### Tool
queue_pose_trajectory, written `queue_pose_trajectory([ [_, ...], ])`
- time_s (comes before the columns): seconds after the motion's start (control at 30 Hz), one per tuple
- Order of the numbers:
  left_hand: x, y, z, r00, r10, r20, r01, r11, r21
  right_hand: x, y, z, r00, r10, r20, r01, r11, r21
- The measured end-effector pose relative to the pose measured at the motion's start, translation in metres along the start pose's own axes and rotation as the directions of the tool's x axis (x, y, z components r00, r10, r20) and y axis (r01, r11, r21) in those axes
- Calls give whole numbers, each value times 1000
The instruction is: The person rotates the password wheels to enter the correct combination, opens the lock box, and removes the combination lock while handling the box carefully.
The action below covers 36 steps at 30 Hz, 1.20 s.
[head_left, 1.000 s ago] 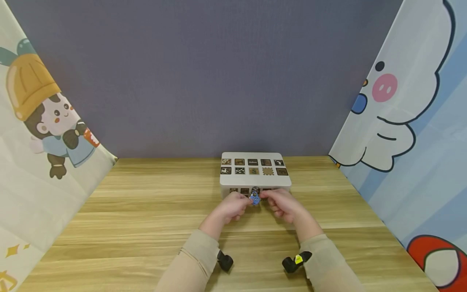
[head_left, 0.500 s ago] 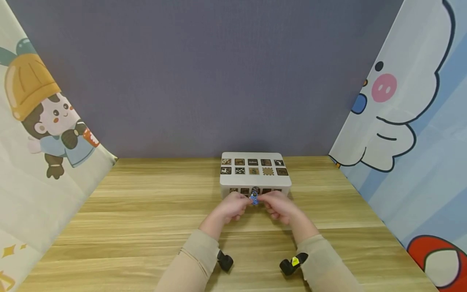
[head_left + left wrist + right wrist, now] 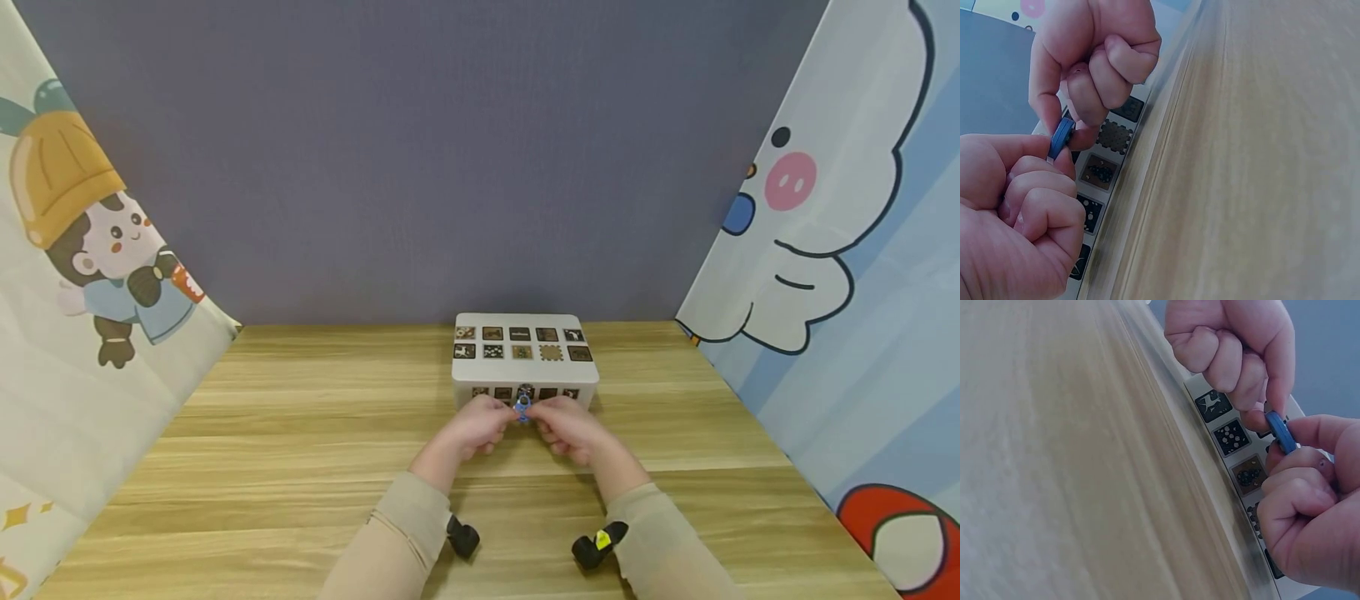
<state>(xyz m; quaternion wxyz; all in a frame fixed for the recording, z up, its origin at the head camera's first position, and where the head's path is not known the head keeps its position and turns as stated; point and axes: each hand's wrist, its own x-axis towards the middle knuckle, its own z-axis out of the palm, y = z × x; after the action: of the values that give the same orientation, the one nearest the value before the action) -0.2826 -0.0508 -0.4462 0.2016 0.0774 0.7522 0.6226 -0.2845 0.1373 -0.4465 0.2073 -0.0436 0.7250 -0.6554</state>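
A small blue padlock (image 3: 522,408) sits at the metal clasp (image 3: 525,389) on the front of a white box (image 3: 465,377) with dark picture squares on it. My left hand (image 3: 481,425) pinches the padlock's left side between thumb and forefinger, the other fingers curled in. From the right, my right hand (image 3: 572,427) pinches the opposite side in the same manner. Both wrist views show the blue body (image 3: 1062,138) edge-on between the two pairs of fingertips. Whether its shackle is fastened cannot be made out.
The box stands on a wood-grain table (image 3: 315,433), near a grey back panel (image 3: 450,167). Cartoon-printed cloths hang at the left (image 3: 67,400) and right (image 3: 825,375). Black wrist cameras (image 3: 463,537) are strapped over both sleeves.
My right hand has moved slightly left, from beside the padlock to a pinch on it. The padlock has turned a little. My left hand and the box have stayed put.
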Motion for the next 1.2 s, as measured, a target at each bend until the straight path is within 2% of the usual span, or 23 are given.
queue_pose_trajectory([
  [1.2, -5, 2, 2, 1000, 7, 3, -7, 1000, -5, -2, 1, 2, 1000, 9, 10, -9, 1000, 27],
])
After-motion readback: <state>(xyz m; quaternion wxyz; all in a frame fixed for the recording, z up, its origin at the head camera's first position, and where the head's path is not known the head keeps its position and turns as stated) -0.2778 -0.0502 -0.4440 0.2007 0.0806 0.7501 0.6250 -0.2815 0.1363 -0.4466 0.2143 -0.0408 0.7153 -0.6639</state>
